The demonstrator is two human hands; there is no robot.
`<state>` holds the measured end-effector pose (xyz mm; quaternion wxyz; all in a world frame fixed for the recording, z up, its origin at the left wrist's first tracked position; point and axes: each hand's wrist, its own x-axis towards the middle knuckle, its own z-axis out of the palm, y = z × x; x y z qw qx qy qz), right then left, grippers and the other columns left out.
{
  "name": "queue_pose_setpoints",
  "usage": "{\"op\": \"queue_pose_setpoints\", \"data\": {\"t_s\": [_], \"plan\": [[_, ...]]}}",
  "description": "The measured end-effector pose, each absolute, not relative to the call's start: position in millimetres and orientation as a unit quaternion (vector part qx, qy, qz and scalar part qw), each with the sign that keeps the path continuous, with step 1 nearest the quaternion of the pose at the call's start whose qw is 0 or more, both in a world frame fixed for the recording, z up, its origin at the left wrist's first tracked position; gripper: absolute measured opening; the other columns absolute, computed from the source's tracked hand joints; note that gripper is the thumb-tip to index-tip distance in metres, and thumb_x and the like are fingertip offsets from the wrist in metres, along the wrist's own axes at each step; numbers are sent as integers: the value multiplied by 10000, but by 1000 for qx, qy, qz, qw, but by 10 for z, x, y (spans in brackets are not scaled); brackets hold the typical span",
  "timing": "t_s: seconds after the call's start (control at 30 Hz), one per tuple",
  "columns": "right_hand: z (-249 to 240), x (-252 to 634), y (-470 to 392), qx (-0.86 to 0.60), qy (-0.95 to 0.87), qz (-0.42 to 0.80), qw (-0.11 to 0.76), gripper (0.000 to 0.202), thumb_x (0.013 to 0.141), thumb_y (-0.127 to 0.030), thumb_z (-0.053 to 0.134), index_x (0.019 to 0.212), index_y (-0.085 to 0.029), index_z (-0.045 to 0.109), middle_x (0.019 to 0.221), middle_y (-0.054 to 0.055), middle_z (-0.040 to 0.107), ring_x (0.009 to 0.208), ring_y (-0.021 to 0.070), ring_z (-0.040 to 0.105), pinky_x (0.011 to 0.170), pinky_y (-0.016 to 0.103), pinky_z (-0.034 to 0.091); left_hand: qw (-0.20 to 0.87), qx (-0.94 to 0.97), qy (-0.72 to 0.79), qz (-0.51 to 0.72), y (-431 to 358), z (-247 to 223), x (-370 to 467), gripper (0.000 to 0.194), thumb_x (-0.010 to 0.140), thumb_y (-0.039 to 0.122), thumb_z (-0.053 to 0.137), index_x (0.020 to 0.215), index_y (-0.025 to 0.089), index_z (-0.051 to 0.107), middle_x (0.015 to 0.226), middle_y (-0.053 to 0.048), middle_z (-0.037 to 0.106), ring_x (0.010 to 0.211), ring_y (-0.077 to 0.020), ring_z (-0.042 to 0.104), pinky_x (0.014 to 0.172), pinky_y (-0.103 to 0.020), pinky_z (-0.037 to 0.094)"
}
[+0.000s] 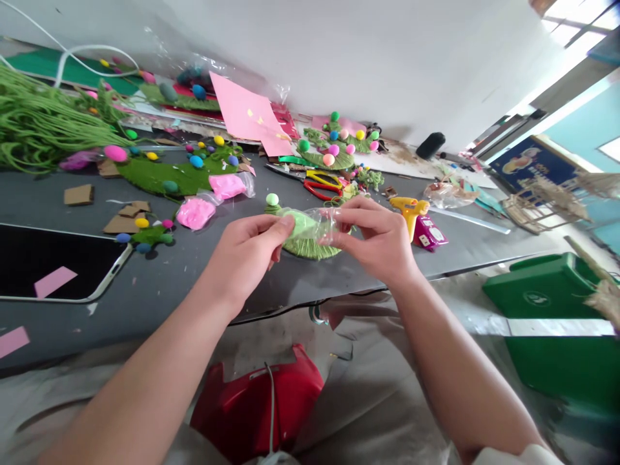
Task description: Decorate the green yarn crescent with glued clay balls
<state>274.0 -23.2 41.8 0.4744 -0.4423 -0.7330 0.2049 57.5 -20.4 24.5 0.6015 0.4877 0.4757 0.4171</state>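
Between my hands, above the table's front edge, is a clear plastic bag (pixel 314 223) with light green, soft-looking stuff inside. My left hand (pixel 254 248) pinches the filled end between thumb and fingers. At the other end, the fingers of my right hand (pixel 375 236) are closed on the crumpled clear plastic. Just below the bag lies a green yarn-wrapped shape (pixel 314 250), partly covered by the bag and hands. A pale green ball (pixel 272 199) sits at its left end.
Scissors (pixel 323 186) lie behind my hands. A yellow glue gun (pixel 410 210) stands to the right, beside a purple packet (pixel 430 234). Pink clay-like bags (pixel 196 212), cardboard bits (pixel 79 195) and a phone (pixel 58 261) are on the left. Green bins (pixel 542 287) stand beyond the table's right.
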Motion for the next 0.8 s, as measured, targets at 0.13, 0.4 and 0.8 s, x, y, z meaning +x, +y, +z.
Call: {"op": "queue_pose_setpoints", "data": {"t_s": [0.13, 0.4, 0.8], "plan": [[438, 2769, -230, -447, -722, 238, 472, 144, 878, -170, 818, 960, -266, 886, 982, 34, 793, 871, 161, 718, 720, 286, 593, 583, 500, 471, 434, -201, 257, 564, 451, 939, 522, 691, 639, 203, 586, 637, 3, 493, 622, -144, 430, 579, -332, 269], [411, 2805, -166, -450, -676, 340, 474, 145, 813, -345, 914, 847, -215, 859, 856, 35, 808, 794, 171, 715, 731, 309, 596, 527, 558, 493, 410, -259, 357, 590, 278, 899, 411, 736, 709, 214, 686, 622, 12, 493, 617, -154, 410, 572, -319, 273], [321, 2757, -202, -432, -709, 347, 437, 337, 726, -461, 967, 978, -251, 888, 968, 51, 768, 828, 175, 701, 721, 324, 567, 520, 558, 500, 411, -315, 351, 621, 300, 848, 475, 794, 699, 220, 740, 580, 15, 466, 566, -144, 343, 532, -319, 220]]}}
